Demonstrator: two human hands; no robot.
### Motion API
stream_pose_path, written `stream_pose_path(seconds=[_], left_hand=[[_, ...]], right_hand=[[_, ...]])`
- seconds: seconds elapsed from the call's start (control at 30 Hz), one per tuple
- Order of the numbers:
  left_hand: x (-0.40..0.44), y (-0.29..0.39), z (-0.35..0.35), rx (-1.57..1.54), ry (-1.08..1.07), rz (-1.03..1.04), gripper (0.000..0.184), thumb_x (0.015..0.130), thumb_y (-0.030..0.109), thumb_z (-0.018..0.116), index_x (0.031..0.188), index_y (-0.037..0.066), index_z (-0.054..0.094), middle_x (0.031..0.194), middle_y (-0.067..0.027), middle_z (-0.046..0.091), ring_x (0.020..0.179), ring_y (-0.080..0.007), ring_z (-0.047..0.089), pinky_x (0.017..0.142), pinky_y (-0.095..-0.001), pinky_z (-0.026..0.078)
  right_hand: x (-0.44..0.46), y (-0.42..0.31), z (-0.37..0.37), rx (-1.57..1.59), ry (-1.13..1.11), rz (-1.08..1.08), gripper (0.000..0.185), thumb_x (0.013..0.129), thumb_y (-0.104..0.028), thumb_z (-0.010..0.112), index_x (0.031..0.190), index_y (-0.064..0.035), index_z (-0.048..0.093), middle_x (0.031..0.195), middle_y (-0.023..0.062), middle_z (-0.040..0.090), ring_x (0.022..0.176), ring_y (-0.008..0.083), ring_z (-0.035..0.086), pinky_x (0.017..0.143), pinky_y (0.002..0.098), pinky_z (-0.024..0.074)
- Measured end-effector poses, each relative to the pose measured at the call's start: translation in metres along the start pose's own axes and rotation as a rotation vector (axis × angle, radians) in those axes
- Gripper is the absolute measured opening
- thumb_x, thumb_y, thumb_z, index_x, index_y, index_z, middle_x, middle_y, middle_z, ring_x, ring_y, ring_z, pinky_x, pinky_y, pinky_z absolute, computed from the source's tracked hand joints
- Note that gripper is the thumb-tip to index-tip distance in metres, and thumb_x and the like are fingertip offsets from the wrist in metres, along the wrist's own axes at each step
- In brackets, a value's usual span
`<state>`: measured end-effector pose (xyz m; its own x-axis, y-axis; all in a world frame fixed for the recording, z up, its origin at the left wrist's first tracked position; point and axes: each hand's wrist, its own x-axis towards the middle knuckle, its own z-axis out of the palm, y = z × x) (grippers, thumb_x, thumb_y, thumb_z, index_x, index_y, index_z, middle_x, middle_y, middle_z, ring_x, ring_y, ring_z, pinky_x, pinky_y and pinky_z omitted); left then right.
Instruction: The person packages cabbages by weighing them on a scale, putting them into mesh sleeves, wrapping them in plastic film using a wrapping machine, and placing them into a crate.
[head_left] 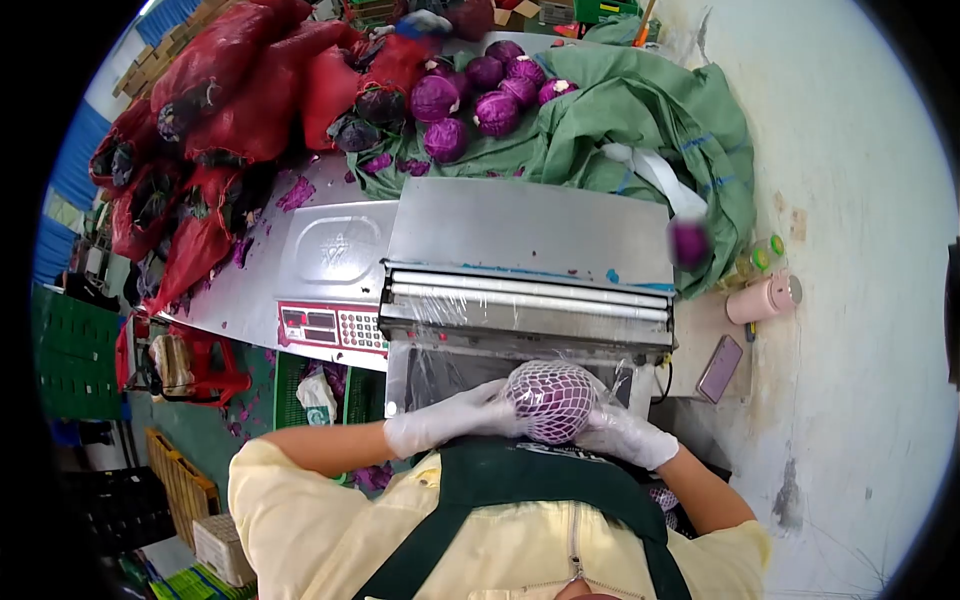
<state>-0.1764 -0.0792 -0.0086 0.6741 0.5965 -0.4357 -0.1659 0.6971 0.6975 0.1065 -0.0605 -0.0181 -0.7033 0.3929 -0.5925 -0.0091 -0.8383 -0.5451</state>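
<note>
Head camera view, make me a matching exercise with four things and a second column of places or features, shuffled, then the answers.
1. Netted purple cabbage
2. Phone
3. Scale
4. Red mesh sacks

A. Heaped at upper left
B. Has a red keypad panel
C. Between left hand and right hand
D. Near the pink bottle

Pairs: 1-C, 2-D, 3-B, 4-A

Scale panel (333, 345): left of centre, here's your keypad (360, 328), its markings too small to read.
Scale plate (340, 222): faint emblem (338, 255) just above, wording unreadable.
Your apron (560, 450): white print, lower centre, illegible.
</note>
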Motion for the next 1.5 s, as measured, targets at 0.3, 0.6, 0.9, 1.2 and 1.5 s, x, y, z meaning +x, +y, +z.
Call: stream_pose_path(seconds=[0.3,0.6,0.9,1.2,1.5], left_hand=[[-0.031,-0.073,-0.004,0.278,0.789,0.449,0.028,0.100,0.026,0.048,0.085,0.005,0.058,0.064,0.0026,0.052,0.058,-0.0062,0.046,0.054,-0.0214,0.039],[-0.057,-0.115,0.012,-0.280,0.875,-0.136,0.026,0.098,0.029,0.047,0.083,0.010,0.059,0.064,0.0050,0.052,0.050,-0.0066,0.042,0.047,-0.0205,0.032],[0.096,-0.231,-0.052,0.030,0.312,-0.031,0.033,0.095,0.038,0.052,0.101,0.007,0.063,0.104,-0.0163,0.061,0.098,-0.0270,0.060,0.087,-0.0388,0.047],[0.065,-0.052,-0.017,0.960,0.327,1.082,0.042,0.095,0.043,0.053,0.107,0.004,0.062,0.120,-0.0189,0.056,0.110,-0.0301,0.056,0.097,-0.0410,0.042],[0.052,-0.007,0.033,0.068,-0.194,-0.040,0.029,0.092,0.025,0.061,0.106,0.001,0.059,0.105,-0.0083,0.060,0.091,-0.0159,0.060,0.085,-0.0291,0.050]], right_hand=[[-0.037,0.074,-0.017,-0.394,0.442,-0.419,0.035,0.099,-0.032,0.049,0.109,-0.0002,0.060,0.092,0.0090,0.065,0.085,0.0149,0.063,0.078,0.0268,0.0493],[-0.053,0.155,-0.088,0.210,0.821,-0.132,0.035,0.097,-0.033,0.054,0.080,-0.0036,0.061,0.051,-0.0070,0.032,0.039,0.0038,0.024,0.036,0.0223,0.0187],[0.107,0.208,-0.097,-0.445,0.475,-0.268,0.035,0.085,-0.014,0.062,0.117,-0.0028,0.056,0.111,0.0131,0.064,0.098,0.0213,0.062,0.087,0.0344,0.0489],[0.065,0.062,0.015,-0.832,-0.013,-1.011,0.036,0.086,-0.014,0.058,0.120,-0.0016,0.056,0.109,0.0114,0.059,0.103,0.0208,0.058,0.090,0.0337,0.0461],[0.043,0.115,0.028,0.135,0.222,-0.550,0.046,0.090,-0.026,0.058,0.129,-0.0051,0.045,0.114,0.0059,0.055,0.102,0.0135,0.056,0.082,0.0320,0.0506]])
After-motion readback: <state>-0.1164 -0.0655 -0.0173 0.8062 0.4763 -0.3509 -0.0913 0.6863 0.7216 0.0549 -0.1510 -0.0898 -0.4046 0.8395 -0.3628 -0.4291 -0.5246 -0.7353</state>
